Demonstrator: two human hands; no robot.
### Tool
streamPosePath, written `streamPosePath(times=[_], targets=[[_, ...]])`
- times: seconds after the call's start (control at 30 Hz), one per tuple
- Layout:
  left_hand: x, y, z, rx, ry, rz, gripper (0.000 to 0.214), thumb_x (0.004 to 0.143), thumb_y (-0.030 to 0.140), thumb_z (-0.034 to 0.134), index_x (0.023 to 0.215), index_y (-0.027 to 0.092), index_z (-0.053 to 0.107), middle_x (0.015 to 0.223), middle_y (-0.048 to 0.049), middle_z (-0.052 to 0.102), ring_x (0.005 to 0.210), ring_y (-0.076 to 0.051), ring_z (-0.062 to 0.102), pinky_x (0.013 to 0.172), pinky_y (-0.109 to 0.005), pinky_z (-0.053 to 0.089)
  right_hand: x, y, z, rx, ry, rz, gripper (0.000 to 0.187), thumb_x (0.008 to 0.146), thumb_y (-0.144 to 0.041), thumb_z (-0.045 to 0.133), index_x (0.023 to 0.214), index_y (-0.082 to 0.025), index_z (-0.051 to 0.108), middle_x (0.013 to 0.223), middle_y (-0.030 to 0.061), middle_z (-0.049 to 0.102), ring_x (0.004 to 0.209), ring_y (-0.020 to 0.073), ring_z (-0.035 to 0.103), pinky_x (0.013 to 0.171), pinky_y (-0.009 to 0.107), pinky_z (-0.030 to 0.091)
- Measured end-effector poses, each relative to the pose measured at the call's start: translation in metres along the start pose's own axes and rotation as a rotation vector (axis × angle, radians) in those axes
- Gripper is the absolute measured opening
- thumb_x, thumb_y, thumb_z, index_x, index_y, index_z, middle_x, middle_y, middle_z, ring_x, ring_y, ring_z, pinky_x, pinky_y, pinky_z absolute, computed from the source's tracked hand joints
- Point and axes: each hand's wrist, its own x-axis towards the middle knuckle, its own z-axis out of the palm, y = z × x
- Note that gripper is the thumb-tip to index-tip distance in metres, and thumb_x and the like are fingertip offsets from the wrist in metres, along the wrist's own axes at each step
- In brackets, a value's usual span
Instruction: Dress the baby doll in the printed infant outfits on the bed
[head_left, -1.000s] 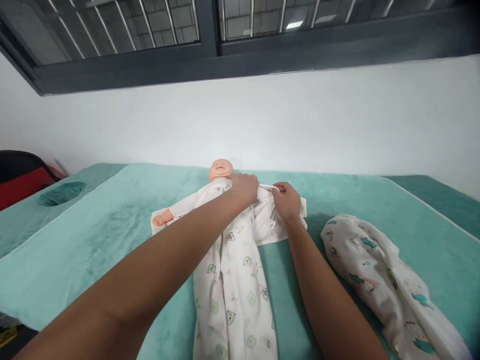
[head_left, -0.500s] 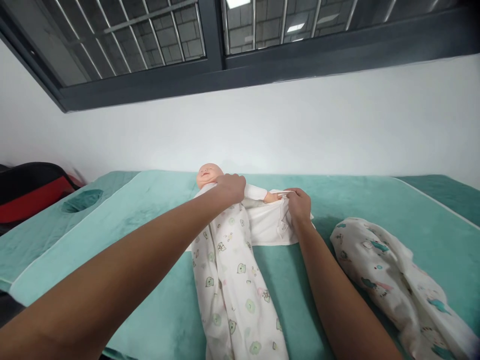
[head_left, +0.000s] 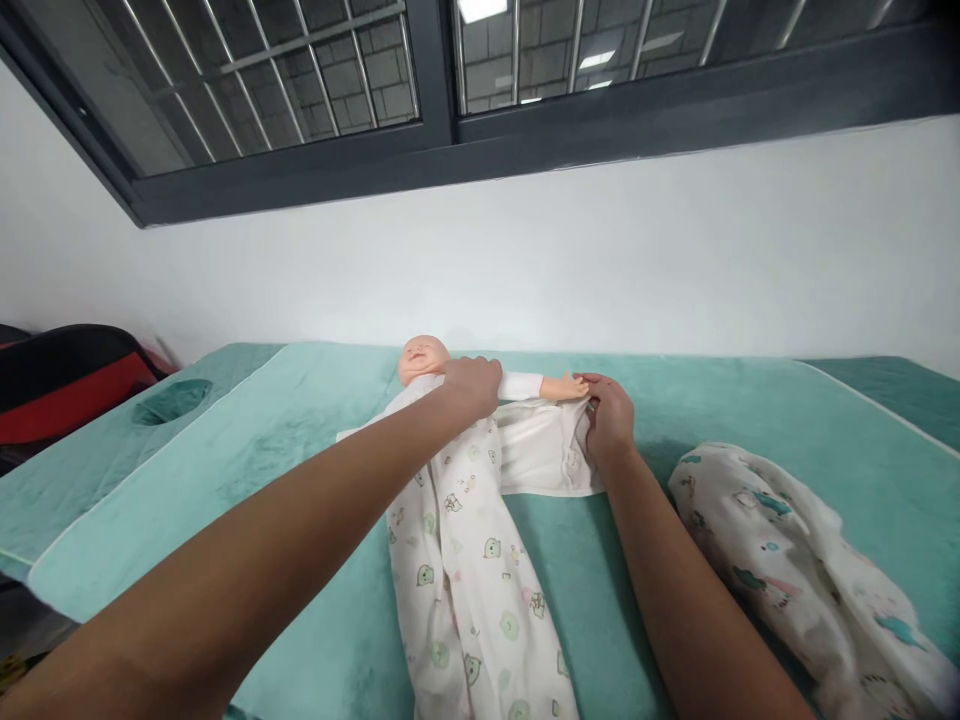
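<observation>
Here, left hand [head_left: 474, 385] is resting on the doll [head_left: 424, 358], finger grip unclear; right hand [head_left: 612, 415] is pinching white cloth [head_left: 536, 455] beside the doll's outstretched hand [head_left: 564, 387].

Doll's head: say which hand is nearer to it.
Left. The left hand is just beside the doll's head; the right hand is farther off, at the end of the doll's outstretched arm.

The doll [head_left: 424, 357] lies face up on a green bed cover [head_left: 225, 430], its bald pinkish head at the far end and one white-sleeved arm stretched right, bare beyond the cuff. A white garment [head_left: 480, 570] printed with green animal faces covers its body, running in long folds nearward. A plain white cloth [head_left: 532, 450] spreads along that arm's near side, creased at its right end.
</observation>
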Motion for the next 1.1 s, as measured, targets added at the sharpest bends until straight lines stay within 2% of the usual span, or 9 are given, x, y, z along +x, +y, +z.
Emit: streamPosePath(times=[0.2, 0.33, 0.4, 0.47, 0.57, 0.67, 0.8, 0.97, 1.1], targets=[[0.019, 0.029, 0.02, -0.042, 0.009, 0.021, 0.045, 0.073, 0.015, 0.067, 0.117, 0.016, 0.059, 0.117, -0.0164, 0.065, 0.108, -0.035, 0.059, 0.089, -0.052, 0.047, 0.002, 0.004, 0.001, -0.005, -0.034, -0.005, 0.024, 0.064, -0.032, 0.054, 0.084, -0.02, 0.057, 0.093, 0.0059, 0.071, 0.088, 0.0185, 0.066, 0.074, 0.03, 0.052], [-0.004, 0.029, 0.03, -0.103, 0.118, 0.072, 0.036, 0.083, 0.02, 0.056, 0.119, 0.017, 0.056, 0.123, -0.0149, 0.061, 0.114, -0.032, 0.055, 0.093, -0.047, 0.044, -0.007, 0.003, 0.006, -0.14, -0.08, -0.097, 0.019, 0.069, -0.032, 0.057, 0.083, -0.019, 0.06, 0.093, 0.0069, 0.07, 0.094, 0.0214, 0.063, 0.086, 0.036, 0.049], [-0.032, 0.017, 0.039, -0.175, 0.259, 0.072, 0.031, 0.09, 0.021, 0.045, 0.12, 0.019, 0.054, 0.125, -0.0125, 0.059, 0.117, -0.029, 0.053, 0.096, -0.044, 0.042, -0.02, -0.002, 0.011, -0.243, -0.086, -0.204, 0.02, 0.073, -0.031, 0.058, 0.087, -0.019, 0.063, 0.1, 0.0065, 0.068, 0.101, 0.0224, 0.059, 0.095, 0.039, 0.043], [-0.066, -0.001, 0.055, -0.413, 0.535, 0.033, 0.028, 0.092, 0.024, 0.042, 0.117, 0.021, 0.055, 0.126, -0.0097, 0.06, 0.12, -0.026, 0.051, 0.1, -0.041, 0.04, -0.039, -0.008, 0.019, -0.37, -0.179, -0.372, 0.021, 0.079, -0.032, 0.056, 0.094, -0.021, 0.065, 0.105, 0.0066, 0.066, 0.106, 0.0226, 0.056, 0.1, 0.039, 0.039], [-0.111, -0.034, 0.092, -0.867, 0.766, -0.291, 0.025, 0.094, 0.035, 0.043, 0.113, 0.024, 0.055, 0.121, -0.0063, 0.062, 0.113, -0.023, 0.056, 0.096, -0.036, 0.044, -0.07, -0.011, 0.037, -0.469, -0.538, -0.528, 0.024, 0.087, -0.035, 0.055, 0.104, -0.022, 0.064, 0.11, 0.0063, 0.064, 0.106, 0.0214, 0.057, 0.099, 0.037, 0.041], [-0.134, -0.058, 0.125, -1.198, 0.585, -0.559, 0.036, 0.09, 0.05, 0.049, 0.111, 0.023, 0.056, 0.111, -0.008, 0.066, 0.099, -0.024, 0.062, 0.084, -0.035, 0.05, -0.089, -0.005, 0.051, -0.471, -0.775, -0.478, 0.031, 0.087, -0.041, 0.06, 0.113, -0.025, 0.061, 0.117, 0.0054, 0.061, 0.113, 0.0211, 0.054, 0.103, 0.037, 0.039], [-0.133, -0.063, 0.129, -1.392, 0.314, -0.442, 0.057, 0.087, 0.06, 0.051, 0.131, 0.024, 0.051, 0.123, -0.01, 0.064, 0.112, -0.026, 0.06, 0.093, -0.036, 0.047, -0.086, 0.003, 0.053, -0.497, -0.836, -0.331, 0.04, 0.083, -0.047, 0.064, 0.117, -0.026, 0.06, 0.123, 0.0054, 0.054, 0.119, 0.0213, 0.049, 0.107, 0.038, 0.037], [-0.113, -0.06, 0.111, -1.401, 0.273, -0.403, 0.066, 0.081, 0.055, 0.064, 0.137, 0.025, 0.048, 0.136, -0.0116, 0.056, 0.12, -0.029, 0.056, 0.099, -0.037, 0.045, -0.07, 0.005, 0.049, -0.493, -0.847, -0.167, 0.043, 0.078, -0.052, 0.068, 0.113, -0.027, 0.061, 0.126, 0.0042, 0.049, 0.122, 0.022, 0.047, 0.105, 0.038, 0.038], [-0.095, -0.062, 0.115, -1.47, 0.34, -0.32, 0.064, 0.082, 0.053, 0.064, 0.138, 0.026, 0.047, 0.136, -0.0106, 0.058, 0.119, -0.027, 0.058, 0.097, -0.034, 0.047, -0.059, 0.009, 0.055, -0.48, -0.788, -0.173, 0.041, 0.073, -0.053, 0.071, 0.103, -0.026, 0.062, 0.119, 0.0031, 0.051, 0.116, 0.0225, 0.049, 0.102, 0.038, 0.039]])
